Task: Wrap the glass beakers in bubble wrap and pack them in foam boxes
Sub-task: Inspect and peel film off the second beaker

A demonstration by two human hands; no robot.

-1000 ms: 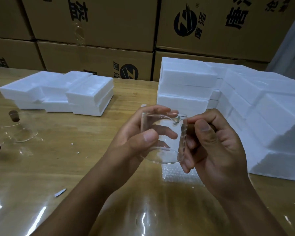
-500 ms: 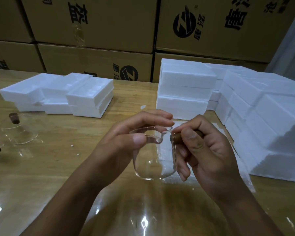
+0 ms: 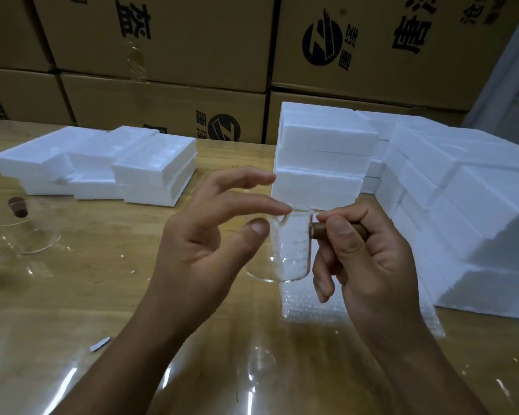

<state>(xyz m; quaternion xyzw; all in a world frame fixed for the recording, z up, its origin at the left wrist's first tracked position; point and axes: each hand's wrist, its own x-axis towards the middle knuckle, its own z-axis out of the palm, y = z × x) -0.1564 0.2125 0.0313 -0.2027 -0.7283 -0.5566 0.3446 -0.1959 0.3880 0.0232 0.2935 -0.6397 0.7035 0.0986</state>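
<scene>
While the right hand [image 3: 372,265] is gripping the brown handle [image 3: 319,231] with curled fingers, the glass beaker [image 3: 291,250] is hanging upright between the two hands, just above the bubble wrap [image 3: 312,307] lying on the surface [image 3: 72,295] beneath the right hand. The left hand [image 3: 204,241] is spreading loosely, its index fingertip at the rim. Half a second ago that hand was clasping the beaker; a second ago the beaker was tilting sideways.

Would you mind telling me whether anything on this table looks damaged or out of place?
Nothing looks broken. The clear glass beaker held by its brown wooden handle in the right hand seems intact. Only small white crumbs and a pale flat scrap litter the wooden table.
</scene>
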